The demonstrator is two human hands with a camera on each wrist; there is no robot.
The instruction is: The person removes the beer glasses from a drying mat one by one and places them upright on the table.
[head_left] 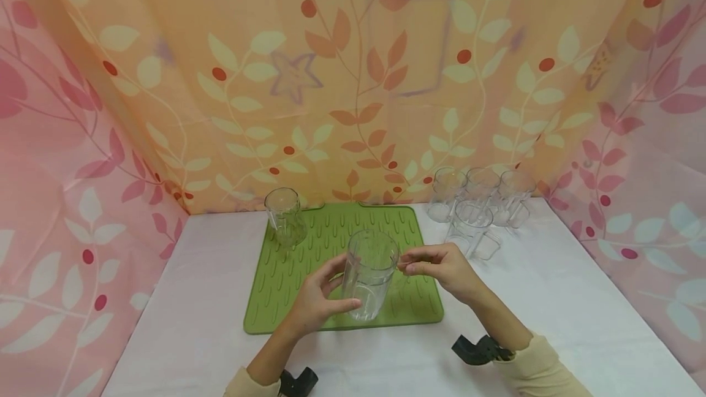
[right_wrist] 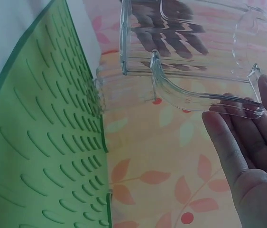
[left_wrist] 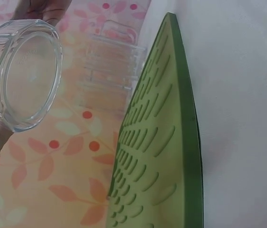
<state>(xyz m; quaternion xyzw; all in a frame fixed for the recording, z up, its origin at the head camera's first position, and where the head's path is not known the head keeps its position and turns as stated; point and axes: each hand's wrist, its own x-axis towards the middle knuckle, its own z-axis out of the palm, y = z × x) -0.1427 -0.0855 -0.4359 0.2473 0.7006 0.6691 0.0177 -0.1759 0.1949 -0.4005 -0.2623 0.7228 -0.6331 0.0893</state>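
Note:
A clear glass mug (head_left: 371, 283) is held upright above a green ribbed mat (head_left: 292, 268). My left hand (head_left: 322, 299) grips the mug's body from the left, thumb on the near side. On the other side my right hand (head_left: 447, 268) pinches the upper end of the handle (right_wrist: 209, 97) between thumb and fingers. The left wrist view shows the mug's round base (left_wrist: 32, 80) off the mat. Fingers of the left hand (right_wrist: 171, 31) show through the glass in the right wrist view. Another glass mug (head_left: 287, 219) stands at the mat's back left corner.
Several more clear glass mugs (head_left: 474, 216) are grouped at the back right of the white table (head_left: 209, 299), beside the mat. Patterned cloth (head_left: 331, 78) hangs behind and on both sides of the table.

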